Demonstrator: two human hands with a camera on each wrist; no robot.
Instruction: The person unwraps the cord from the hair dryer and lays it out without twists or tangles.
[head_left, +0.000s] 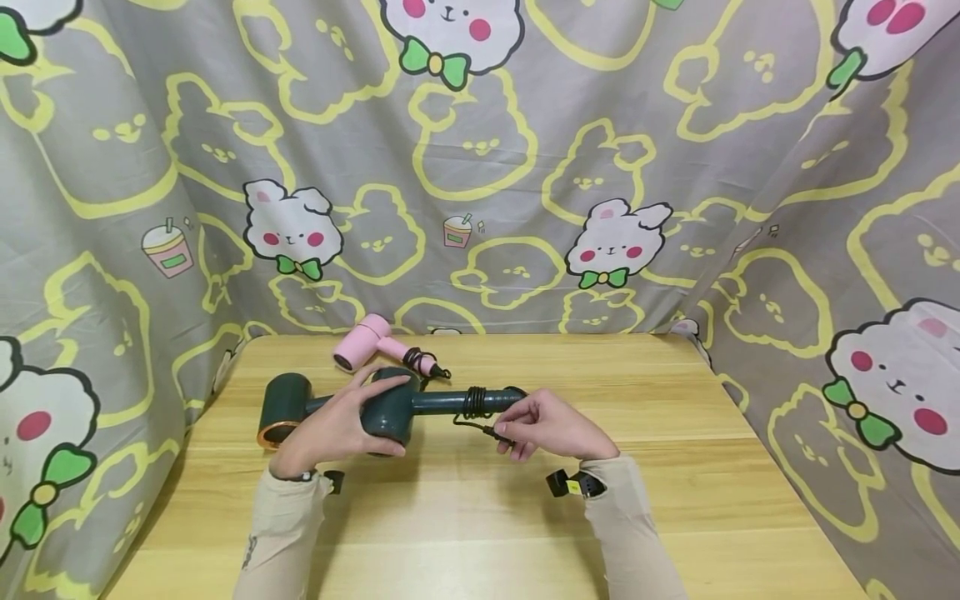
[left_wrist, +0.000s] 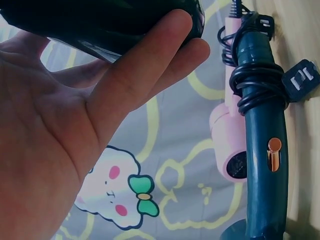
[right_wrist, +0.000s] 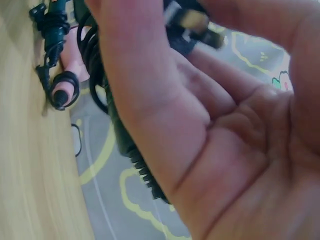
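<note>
Probably head-heavy, stiff and slick, front green dryer (head_left: pixel 438 403) is over table (head_left: pixel 465 521), best held by its head (head_left: pixel 390 417), left hand (head_left: pixel 337 427) clamped round it, right hand (head_left: pixel 547 425) pinching plug (right_wrist: pixel 185 39).

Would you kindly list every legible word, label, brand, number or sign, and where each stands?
No legible words, brands or numbers.
Yellow patch by the black right wristband: too small to read.
Dark mark on the beige left sleeve: too small to identify.
The gripped dark-green hair dryer, the other dark-green hair dryer and the pink hair dryer: no readable lettering.
</note>
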